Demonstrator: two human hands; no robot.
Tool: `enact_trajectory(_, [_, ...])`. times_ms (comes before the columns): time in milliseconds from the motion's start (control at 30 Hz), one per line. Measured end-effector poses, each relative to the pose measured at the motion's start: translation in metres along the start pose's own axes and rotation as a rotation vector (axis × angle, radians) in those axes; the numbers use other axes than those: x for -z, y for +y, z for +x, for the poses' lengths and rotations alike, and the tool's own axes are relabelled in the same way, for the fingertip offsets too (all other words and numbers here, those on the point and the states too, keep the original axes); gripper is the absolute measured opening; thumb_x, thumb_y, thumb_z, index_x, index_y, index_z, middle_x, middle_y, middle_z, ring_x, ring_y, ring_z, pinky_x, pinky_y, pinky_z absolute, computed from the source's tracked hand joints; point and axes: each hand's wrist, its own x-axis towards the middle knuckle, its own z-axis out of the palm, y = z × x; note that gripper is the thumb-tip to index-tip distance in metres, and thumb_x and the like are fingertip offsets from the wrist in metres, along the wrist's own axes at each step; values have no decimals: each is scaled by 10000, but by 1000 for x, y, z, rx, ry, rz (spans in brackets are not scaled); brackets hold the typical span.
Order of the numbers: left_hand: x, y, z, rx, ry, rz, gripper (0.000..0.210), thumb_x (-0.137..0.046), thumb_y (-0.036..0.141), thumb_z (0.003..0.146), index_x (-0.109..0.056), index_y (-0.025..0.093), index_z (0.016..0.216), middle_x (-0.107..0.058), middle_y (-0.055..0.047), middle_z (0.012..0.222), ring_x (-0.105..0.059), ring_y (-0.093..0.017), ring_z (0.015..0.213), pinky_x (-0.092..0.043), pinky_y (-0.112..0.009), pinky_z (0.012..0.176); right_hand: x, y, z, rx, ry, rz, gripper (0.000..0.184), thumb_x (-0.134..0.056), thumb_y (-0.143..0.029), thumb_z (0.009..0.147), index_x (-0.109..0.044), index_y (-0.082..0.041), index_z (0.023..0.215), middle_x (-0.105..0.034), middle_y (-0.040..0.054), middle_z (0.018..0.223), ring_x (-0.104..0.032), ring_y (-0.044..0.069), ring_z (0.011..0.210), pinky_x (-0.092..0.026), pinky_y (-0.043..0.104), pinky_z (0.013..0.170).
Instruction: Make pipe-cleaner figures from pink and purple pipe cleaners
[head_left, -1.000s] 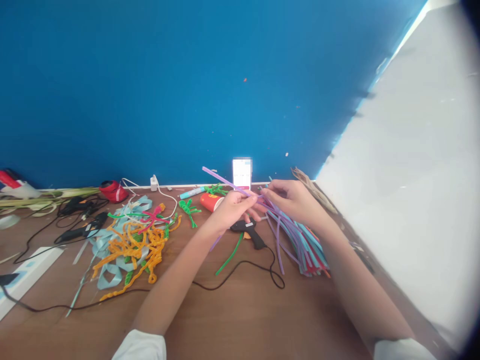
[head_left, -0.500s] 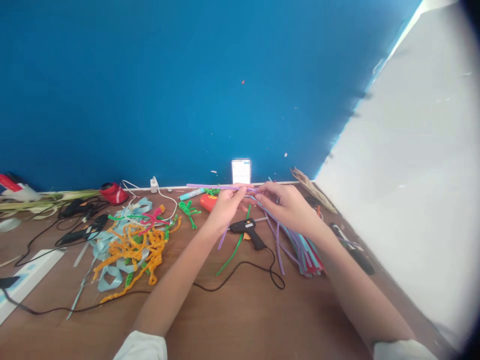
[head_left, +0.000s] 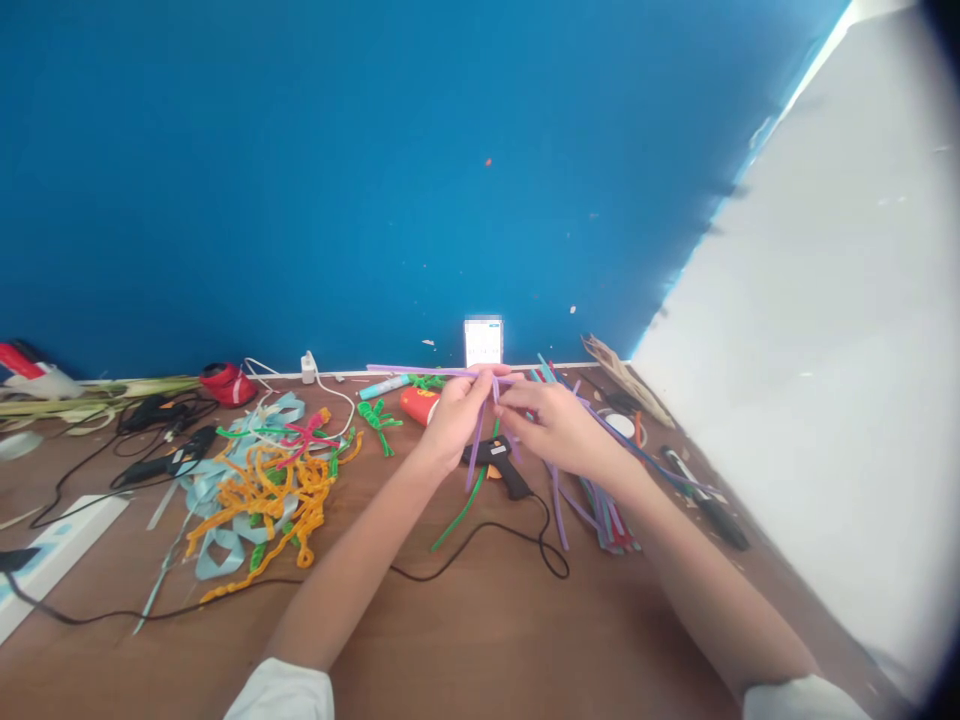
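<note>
Purple pipe cleaners (head_left: 420, 371) are pinched between the fingertips of my left hand (head_left: 459, 412); one strand sticks out level to the left, another hangs down below the fingers. My right hand (head_left: 547, 425) is closed on the purple strands close beside the left fingertips, where they cross. Just under both hands a black glue gun (head_left: 499, 456) lies on the table, with a green pipe cleaner (head_left: 461, 522) by it. A bundle of purple, blue and red pipe cleaners (head_left: 611, 520) lies beneath my right wrist and is partly hidden by it.
To the left is a heap of orange pipe cleaners (head_left: 277, 510) with light blue ribbon (head_left: 217, 555). A white power strip (head_left: 71, 550) lies at far left. A lit phone (head_left: 484, 342) leans on the blue wall. The glue gun's black cord (head_left: 465, 535) crosses the table. A black-handled tool (head_left: 720, 520) lies right.
My right hand has shifted slightly left and down, closer to the left fingertips. The hanging purple strand has swung right and hangs more steeply. The left hand stays nearly in place.
</note>
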Motion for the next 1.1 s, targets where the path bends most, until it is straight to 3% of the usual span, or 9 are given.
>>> enact_trajectory(267, [-5,-4,-3,29,-58,-107,327,-611,438,913,-696,173,1084,-700,-105,1199,-671,-210,1038,-524,-297,871,-7,1,2,-42,8,2,255,-491,-169,859,-585,-196,624,-603,7,636,-482,129,588,-315,291,609])
enact_trajectory(433, [1,-11,2,58,-11,-21,355,-631,462,893,-712,150,1041,-728,-88,1023,-671,-197,945,-513,-276,813,-6,2,3,49,79,69,266,-505,-146,848,-570,-190,595,-629,31,760,-545,153,720,-381,291,692])
enact_trajectory(600, [10,-18,8,57,-2,68,360,-631,487,888,-718,142,935,-711,-48,898,-635,-159,871,-476,-248,797,-7,6,3,114,117,110,228,-508,-106,859,-656,-180,703,-648,66,925,-594,184,874,-428,311,800])
enact_trajectory(833, [4,-14,5,112,70,-132,331,-674,470,863,-661,140,844,-652,-22,776,-613,-128,760,-491,-246,743,-12,3,3,37,133,65,248,-534,-156,872,-606,-183,636,-550,24,749,-527,157,732,-375,295,697])
enact_trajectory(1100, [-1,-1,-3,70,20,-217,304,-624,465,897,-644,162,905,-719,-100,1112,-691,-203,955,-549,-310,779,-20,2,2,-29,35,89,246,-515,-200,872,-583,-191,636,-559,-13,603,-445,121,563,-281,297,575])
